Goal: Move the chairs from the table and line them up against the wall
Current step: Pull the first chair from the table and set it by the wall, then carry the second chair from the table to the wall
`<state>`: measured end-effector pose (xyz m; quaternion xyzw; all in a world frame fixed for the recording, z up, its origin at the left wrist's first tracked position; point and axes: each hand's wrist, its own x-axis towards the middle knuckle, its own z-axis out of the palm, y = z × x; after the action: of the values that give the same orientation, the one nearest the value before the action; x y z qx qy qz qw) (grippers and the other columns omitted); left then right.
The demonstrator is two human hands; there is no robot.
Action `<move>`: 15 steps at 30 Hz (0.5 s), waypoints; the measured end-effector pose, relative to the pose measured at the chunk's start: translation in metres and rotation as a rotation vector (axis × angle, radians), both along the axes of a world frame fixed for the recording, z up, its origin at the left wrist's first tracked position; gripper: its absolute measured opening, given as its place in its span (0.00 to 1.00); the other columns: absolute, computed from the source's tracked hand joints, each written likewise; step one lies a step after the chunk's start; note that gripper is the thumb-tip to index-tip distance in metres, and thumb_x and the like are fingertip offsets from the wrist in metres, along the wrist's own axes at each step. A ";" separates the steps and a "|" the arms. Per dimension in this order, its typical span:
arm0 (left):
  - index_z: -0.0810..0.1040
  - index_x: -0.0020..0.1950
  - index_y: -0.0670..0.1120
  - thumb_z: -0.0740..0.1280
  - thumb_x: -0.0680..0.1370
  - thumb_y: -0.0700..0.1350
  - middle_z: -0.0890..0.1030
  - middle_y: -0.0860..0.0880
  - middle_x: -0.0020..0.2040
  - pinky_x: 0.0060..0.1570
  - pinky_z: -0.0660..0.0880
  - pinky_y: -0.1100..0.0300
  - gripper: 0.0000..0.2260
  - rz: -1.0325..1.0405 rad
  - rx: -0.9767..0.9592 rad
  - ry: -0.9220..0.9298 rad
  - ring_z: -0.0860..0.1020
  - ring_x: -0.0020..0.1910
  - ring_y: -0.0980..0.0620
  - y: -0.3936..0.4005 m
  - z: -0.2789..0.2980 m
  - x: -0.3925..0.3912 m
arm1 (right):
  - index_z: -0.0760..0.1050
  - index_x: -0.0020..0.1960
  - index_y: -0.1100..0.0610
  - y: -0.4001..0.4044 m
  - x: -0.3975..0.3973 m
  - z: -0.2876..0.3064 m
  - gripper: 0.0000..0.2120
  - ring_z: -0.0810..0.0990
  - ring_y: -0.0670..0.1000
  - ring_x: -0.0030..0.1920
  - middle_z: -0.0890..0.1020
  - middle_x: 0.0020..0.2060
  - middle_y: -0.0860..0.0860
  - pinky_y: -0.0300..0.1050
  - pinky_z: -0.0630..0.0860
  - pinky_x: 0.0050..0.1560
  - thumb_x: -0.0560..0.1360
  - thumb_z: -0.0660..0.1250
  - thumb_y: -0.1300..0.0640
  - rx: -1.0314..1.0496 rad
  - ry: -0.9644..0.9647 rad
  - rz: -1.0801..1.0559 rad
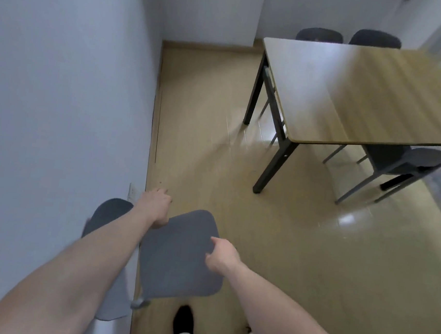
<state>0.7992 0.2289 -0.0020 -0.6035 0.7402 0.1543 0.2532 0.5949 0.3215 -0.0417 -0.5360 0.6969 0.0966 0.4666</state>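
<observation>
A grey fabric-covered chair with a rounded square seat (181,254) sits near the bottom of the view, just beside the pale grey wall (59,97) on the left, its dark rounded backrest (107,215) toward that wall. The left hand (156,209) grips the far left edge of the seat, fingers curled under the rim. The right hand (221,255) pinches the seat's right edge, fingers clamped on the padding. Whether the chair's legs touch the light wooden floor (286,254) cannot be told; one grey foot (140,303) shows below the seat.

On the far right stands a rectangular wood-topped table with black metal legs (368,100), its surface bare and glossy. Two dark chairs (319,35) are tucked in at its far side, only their backs showing. Another dark chair with grey metal legs (402,165) stands at the near right side, partly under the surface. A black shoe (184,322) shows at the bottom edge.
</observation>
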 end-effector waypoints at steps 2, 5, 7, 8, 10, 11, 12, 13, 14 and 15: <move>0.68 0.76 0.47 0.63 0.76 0.40 0.60 0.45 0.79 0.72 0.65 0.50 0.27 -0.017 -0.008 0.053 0.62 0.76 0.45 -0.002 0.013 -0.040 | 0.64 0.77 0.52 -0.008 -0.041 0.016 0.28 0.72 0.56 0.71 0.70 0.73 0.50 0.47 0.72 0.68 0.78 0.63 0.55 -0.048 0.035 -0.005; 0.66 0.77 0.47 0.63 0.76 0.41 0.55 0.45 0.81 0.75 0.61 0.52 0.28 -0.038 -0.032 0.097 0.60 0.78 0.45 -0.004 0.025 -0.095 | 0.58 0.80 0.53 -0.017 -0.101 0.033 0.31 0.66 0.56 0.76 0.64 0.78 0.51 0.51 0.67 0.74 0.80 0.64 0.56 -0.086 0.093 -0.041; 0.65 0.78 0.47 0.64 0.77 0.42 0.55 0.44 0.81 0.75 0.61 0.51 0.28 -0.032 -0.035 0.121 0.59 0.78 0.45 -0.001 0.026 -0.136 | 0.56 0.81 0.52 -0.020 -0.146 0.039 0.31 0.61 0.55 0.78 0.60 0.79 0.51 0.52 0.62 0.77 0.81 0.64 0.56 -0.119 0.119 -0.045; 0.64 0.78 0.48 0.64 0.76 0.43 0.54 0.44 0.81 0.75 0.61 0.51 0.29 -0.032 -0.039 0.131 0.58 0.78 0.45 0.000 0.027 -0.157 | 0.56 0.81 0.52 -0.021 -0.169 0.043 0.31 0.60 0.55 0.79 0.58 0.80 0.51 0.52 0.61 0.77 0.81 0.64 0.56 -0.139 0.128 -0.030; 0.62 0.79 0.48 0.67 0.75 0.44 0.54 0.44 0.81 0.75 0.60 0.51 0.32 -0.030 -0.051 0.154 0.58 0.78 0.45 0.000 0.030 -0.194 | 0.55 0.81 0.51 -0.025 -0.210 0.051 0.32 0.57 0.56 0.79 0.55 0.81 0.51 0.53 0.60 0.78 0.81 0.64 0.55 -0.157 0.153 -0.012; 0.60 0.79 0.48 0.67 0.74 0.44 0.53 0.44 0.81 0.75 0.60 0.51 0.34 -0.028 -0.062 0.164 0.57 0.79 0.45 0.001 0.033 -0.219 | 0.55 0.81 0.51 -0.026 -0.237 0.057 0.32 0.57 0.57 0.79 0.54 0.81 0.50 0.54 0.59 0.78 0.81 0.65 0.55 -0.162 0.168 -0.010; 0.59 0.80 0.48 0.67 0.74 0.44 0.52 0.44 0.81 0.76 0.60 0.51 0.35 -0.022 -0.065 0.173 0.57 0.79 0.45 0.001 0.035 -0.241 | 0.54 0.81 0.50 -0.027 -0.261 0.062 0.33 0.56 0.57 0.79 0.53 0.81 0.50 0.54 0.59 0.78 0.81 0.65 0.54 -0.174 0.180 -0.003; 0.58 0.80 0.49 0.67 0.74 0.43 0.51 0.44 0.82 0.76 0.60 0.50 0.35 -0.014 -0.069 0.190 0.57 0.79 0.45 0.001 0.038 -0.261 | 0.53 0.81 0.50 -0.029 -0.283 0.067 0.33 0.55 0.58 0.79 0.51 0.81 0.50 0.55 0.58 0.78 0.81 0.65 0.53 -0.191 0.200 0.005; 0.58 0.80 0.49 0.67 0.74 0.42 0.51 0.44 0.82 0.76 0.60 0.50 0.36 -0.010 -0.082 0.208 0.56 0.79 0.45 0.001 0.043 -0.282 | 0.53 0.81 0.50 -0.032 -0.306 0.071 0.33 0.55 0.59 0.79 0.51 0.81 0.50 0.55 0.58 0.78 0.81 0.65 0.52 -0.211 0.217 0.005; 0.57 0.80 0.49 0.67 0.74 0.41 0.50 0.44 0.82 0.76 0.60 0.50 0.36 -0.015 -0.090 0.220 0.56 0.79 0.45 0.001 0.049 -0.313 | 0.52 0.82 0.50 -0.033 -0.337 0.077 0.34 0.55 0.59 0.80 0.50 0.81 0.51 0.55 0.58 0.78 0.81 0.65 0.51 -0.230 0.233 -0.006</move>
<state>0.4865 0.2301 0.0467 -0.5880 0.7742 0.1843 0.1443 0.2581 0.2880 0.0348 -0.5688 0.7544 0.0762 0.3186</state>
